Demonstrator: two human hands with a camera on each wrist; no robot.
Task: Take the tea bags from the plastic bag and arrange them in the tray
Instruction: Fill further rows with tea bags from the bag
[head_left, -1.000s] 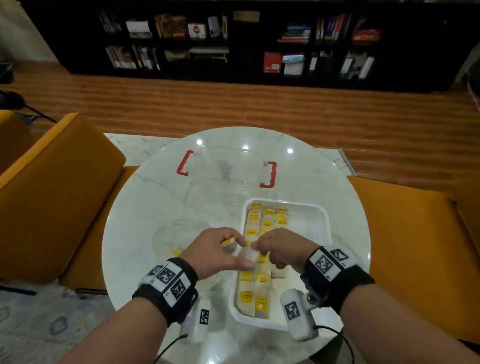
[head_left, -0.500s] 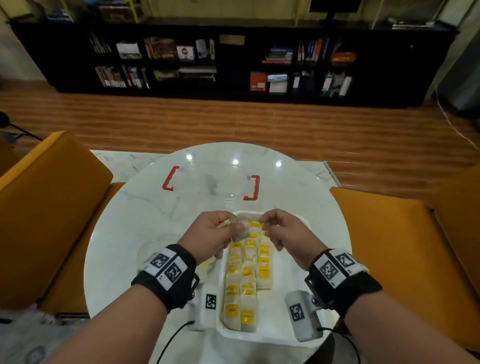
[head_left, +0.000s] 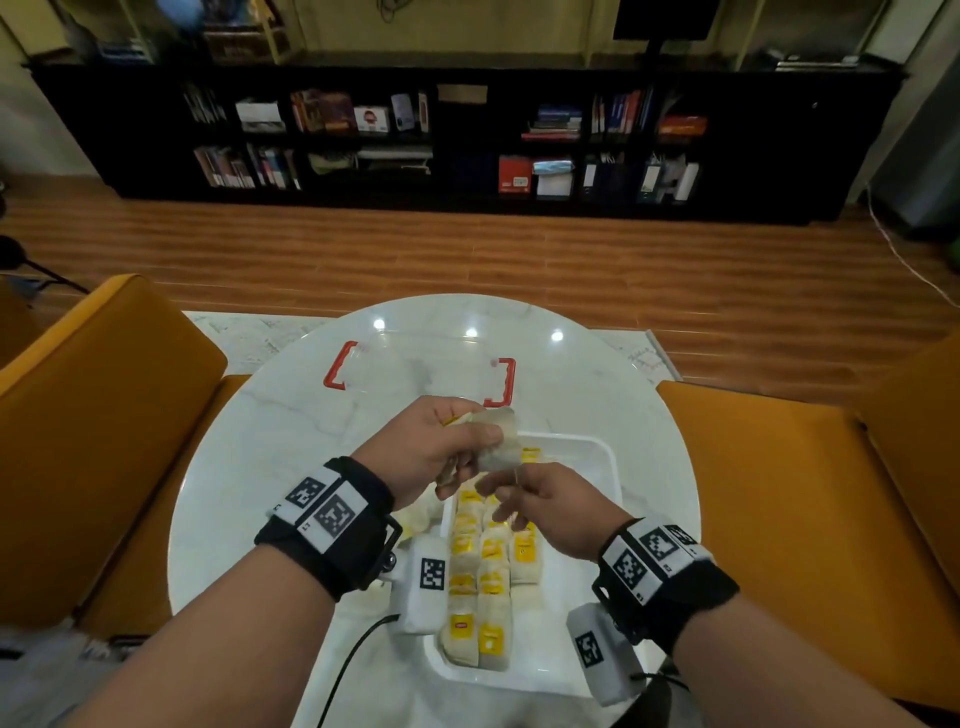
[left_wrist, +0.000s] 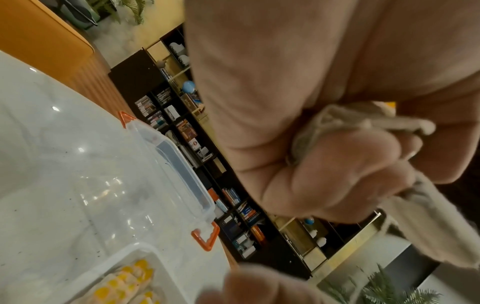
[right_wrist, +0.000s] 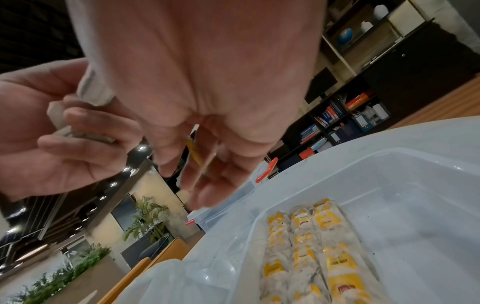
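My left hand is raised above the far end of the white tray and grips a small bunch of tea bags. The left wrist view shows them bunched in the curled fingers. Just below, my right hand pinches a yellow tag between its fingers, and a thin string runs up to the bunch. Rows of tea bags with yellow tags lie along the tray's left side. The clear plastic bag lies left of the tray, mostly hidden under my left wrist in the head view.
A clear plastic box with red handles stands on the round marble table beyond the tray. Orange chairs flank the table on both sides. The tray's right half holds no tea bags.
Both hands have lifted from the tray. The left hand rose with the tea bags while the right hand dropped below it, drawing a tag and string away from the bunch.
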